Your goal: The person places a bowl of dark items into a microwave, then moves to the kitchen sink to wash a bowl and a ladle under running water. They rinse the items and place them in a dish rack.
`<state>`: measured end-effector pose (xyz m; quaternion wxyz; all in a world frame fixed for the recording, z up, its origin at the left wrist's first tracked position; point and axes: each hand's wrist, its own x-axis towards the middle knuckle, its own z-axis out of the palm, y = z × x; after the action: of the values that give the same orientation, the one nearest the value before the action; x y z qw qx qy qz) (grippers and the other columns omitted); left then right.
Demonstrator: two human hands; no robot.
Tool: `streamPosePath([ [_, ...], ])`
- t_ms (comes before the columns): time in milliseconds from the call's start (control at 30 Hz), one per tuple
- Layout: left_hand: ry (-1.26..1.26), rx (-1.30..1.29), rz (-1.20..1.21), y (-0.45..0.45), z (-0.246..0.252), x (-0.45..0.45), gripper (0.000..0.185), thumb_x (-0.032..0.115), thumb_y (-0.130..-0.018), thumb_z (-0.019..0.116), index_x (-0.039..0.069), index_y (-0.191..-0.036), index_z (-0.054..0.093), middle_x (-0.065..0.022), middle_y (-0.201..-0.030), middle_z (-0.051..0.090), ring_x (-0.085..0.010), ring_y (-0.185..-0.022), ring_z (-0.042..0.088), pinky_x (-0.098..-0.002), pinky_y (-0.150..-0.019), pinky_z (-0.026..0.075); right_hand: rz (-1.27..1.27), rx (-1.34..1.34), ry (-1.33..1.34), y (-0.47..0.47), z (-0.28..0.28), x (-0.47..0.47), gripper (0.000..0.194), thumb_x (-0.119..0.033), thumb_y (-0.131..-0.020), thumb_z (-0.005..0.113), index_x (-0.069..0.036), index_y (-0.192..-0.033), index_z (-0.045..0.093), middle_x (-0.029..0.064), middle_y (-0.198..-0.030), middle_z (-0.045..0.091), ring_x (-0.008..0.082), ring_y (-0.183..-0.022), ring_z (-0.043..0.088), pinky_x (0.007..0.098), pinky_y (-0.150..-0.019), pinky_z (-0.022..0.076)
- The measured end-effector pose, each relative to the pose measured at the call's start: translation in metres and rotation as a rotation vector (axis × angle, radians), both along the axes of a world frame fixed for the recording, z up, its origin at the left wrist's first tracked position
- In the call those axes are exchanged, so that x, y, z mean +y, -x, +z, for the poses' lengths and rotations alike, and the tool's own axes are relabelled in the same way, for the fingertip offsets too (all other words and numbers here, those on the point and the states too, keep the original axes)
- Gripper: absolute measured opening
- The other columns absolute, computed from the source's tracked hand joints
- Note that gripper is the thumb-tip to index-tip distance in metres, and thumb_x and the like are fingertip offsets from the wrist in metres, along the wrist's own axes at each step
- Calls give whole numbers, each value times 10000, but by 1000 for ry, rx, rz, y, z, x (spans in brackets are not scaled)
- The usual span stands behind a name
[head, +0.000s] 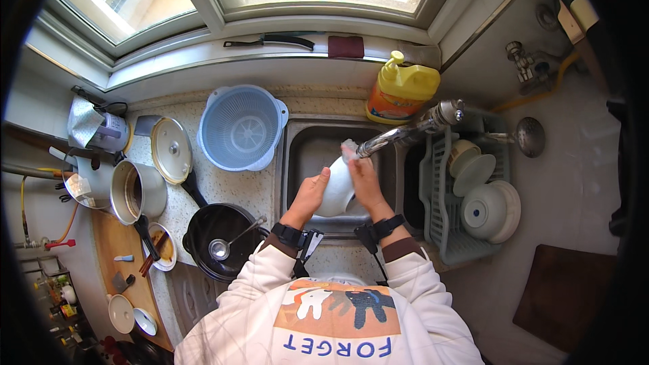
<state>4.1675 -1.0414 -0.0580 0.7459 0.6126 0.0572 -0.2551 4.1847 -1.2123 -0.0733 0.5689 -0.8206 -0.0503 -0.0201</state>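
Over the stainless steel sink (310, 152) a white bowl (335, 190) is held tilted on its side beneath the chrome faucet (388, 138). My left hand (310, 196) grips the bowl's left side, its thumb along the upper edge. On the bowl's right side lies my right hand (366, 182), its fingers reaching up by the faucet's end. Water splashes around those fingertips and blurs them. Part of the bowl's right side is hidden behind my right hand. Both wrists wear black straps.
Right of the sink, a dish rack (437, 213) holds bowls (479, 211). Behind stands a yellow detergent bottle (400, 92). To the left are a blue colander (244, 129), a black pan (223, 218) with a ladle (219, 249), a glass lid (172, 151), a pot (154, 192) and a soiled plate (167, 252).
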Motion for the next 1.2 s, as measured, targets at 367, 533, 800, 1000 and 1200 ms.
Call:
streamPosePath([
  [367,-32,-100,4,-7,-8,0,552,456,-985,417,-36,-940,666,7,-830,623,-62,-753,525,-224,-687,436,77,-33,-98,27,22,7,210,-185,-930,536,-81,-1009,700,103,-1154,603,260,-1146,508,366,-996,361],
  [533,-32,21,-61,-3,-3,2,544,449,-985,421,-38,-952,662,0,-855,622,-64,-784,523,-228,-706,438,-153,-127,115,3,15,2,240,-137,-894,567,-78,-1119,624,145,-1213,543,297,-1108,509,372,-938,402],
  [800,26,-33,-37,-4,1,1,522,413,-1002,397,-40,-979,656,4,-873,628,-58,-772,532,-236,-705,445,92,-338,272,8,26,13,257,-241,-919,538,-150,-1137,640,92,-1196,593,313,-1227,428,416,-1026,313],
  [1000,31,-29,-55,-1,1,8,516,427,-991,419,-35,-1008,650,-11,-887,641,-72,-772,556,-240,-715,454,114,-164,25,-17,11,5,287,-230,-934,515,-59,-1133,633,122,-1125,626,271,-1070,574,351,-940,416],
  [1200,208,5,109,-1,-4,8,571,482,-972,416,-38,-1036,643,-62,-936,677,-121,-805,618,-269,-749,480,-181,453,-833,-14,-27,-19,364,-321,-954,464,-30,-1127,596,47,-1042,616,157,-1014,564,302,-884,432],
])
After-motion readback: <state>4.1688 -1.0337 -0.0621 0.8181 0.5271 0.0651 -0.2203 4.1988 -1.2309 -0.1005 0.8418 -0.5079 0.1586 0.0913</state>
